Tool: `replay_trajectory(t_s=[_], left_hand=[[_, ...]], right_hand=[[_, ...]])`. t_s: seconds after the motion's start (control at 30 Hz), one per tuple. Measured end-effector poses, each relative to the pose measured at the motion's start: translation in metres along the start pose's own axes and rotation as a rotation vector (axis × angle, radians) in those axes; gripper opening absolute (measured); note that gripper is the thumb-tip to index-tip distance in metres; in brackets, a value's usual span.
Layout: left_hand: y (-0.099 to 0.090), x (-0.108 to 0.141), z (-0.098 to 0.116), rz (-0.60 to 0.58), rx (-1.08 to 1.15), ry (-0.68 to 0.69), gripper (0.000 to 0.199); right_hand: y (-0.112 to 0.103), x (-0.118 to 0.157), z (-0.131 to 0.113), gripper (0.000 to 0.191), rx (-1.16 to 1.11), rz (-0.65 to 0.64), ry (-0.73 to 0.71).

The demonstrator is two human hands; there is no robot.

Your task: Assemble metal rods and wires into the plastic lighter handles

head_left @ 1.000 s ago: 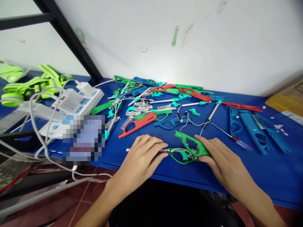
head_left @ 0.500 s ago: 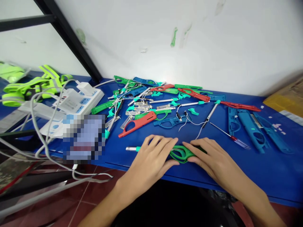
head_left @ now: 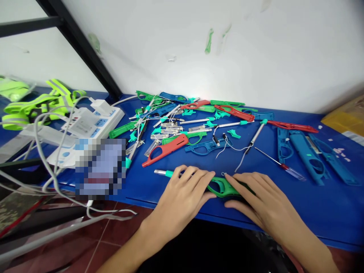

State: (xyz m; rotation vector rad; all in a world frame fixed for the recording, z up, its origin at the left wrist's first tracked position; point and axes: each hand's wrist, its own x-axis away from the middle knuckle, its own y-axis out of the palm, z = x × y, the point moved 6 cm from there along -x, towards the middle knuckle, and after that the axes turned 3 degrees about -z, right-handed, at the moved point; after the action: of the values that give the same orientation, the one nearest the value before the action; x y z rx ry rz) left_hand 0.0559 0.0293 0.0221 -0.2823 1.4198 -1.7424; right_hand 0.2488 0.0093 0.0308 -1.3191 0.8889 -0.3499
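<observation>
A green stick lighter [head_left: 226, 188] lies along the near part of the blue table, its metal nozzle [head_left: 160, 172] pointing left. My left hand [head_left: 184, 193] is closed over its front part, fingers on the far side and thumb on the near side. My right hand [head_left: 257, 195] curls over its handle end, which is mostly hidden under the fingers; the thumb lies on the near side. A small pale loop [head_left: 223, 174] shows by the right index fingertip. Beyond my hands are a red lighter shell [head_left: 170, 149] and a blue lighter shell [head_left: 209, 147].
Behind lie loose nozzles [head_left: 231, 124], clear fuel tanks [head_left: 170, 129] and coloured shells. A screwdriver [head_left: 294, 172] and blue shells [head_left: 308, 157] are at right. At left stand a power strip [head_left: 109, 120] with cables, a blurred phone [head_left: 104, 167] and reflective straps [head_left: 42, 102].
The loops of the green lighter body show as one finger opening now. My right thumb and fingers have spread a little and shifted right along the handle. The nozzle has risen slightly.
</observation>
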Motion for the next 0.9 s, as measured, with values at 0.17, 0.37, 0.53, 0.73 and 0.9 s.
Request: replay_trajectory(t_s=[0.17, 0.37, 0.53, 0.73, 0.9], left_hand=[[0.001, 0.000, -0.001, -0.049, 0.065, 0.005, 0.040], [-0.003, -0.001, 0.004, 0.000, 0.008, 0.069, 0.029], [-0.005, 0.002, 0.007, 0.067, -0.051, 0.081, 0.026], [-0.009, 0.001, 0.008, 0.107, -0.021, 0.083, 0.026], [-0.011, 0.002, 0.008, 0.114, -0.001, 0.079, 0.027]], right_hand=[[-0.004, 0.002, -0.004, 0.031, 0.061, 0.023, 0.020], [-0.008, 0.004, -0.006, 0.026, 0.063, 0.067, 0.060], [-0.006, 0.007, -0.005, 0.025, 0.036, 0.105, 0.082], [-0.004, 0.011, -0.006, 0.024, 0.021, 0.130, 0.124], [-0.004, 0.012, -0.006, 0.022, 0.019, 0.135, 0.132]])
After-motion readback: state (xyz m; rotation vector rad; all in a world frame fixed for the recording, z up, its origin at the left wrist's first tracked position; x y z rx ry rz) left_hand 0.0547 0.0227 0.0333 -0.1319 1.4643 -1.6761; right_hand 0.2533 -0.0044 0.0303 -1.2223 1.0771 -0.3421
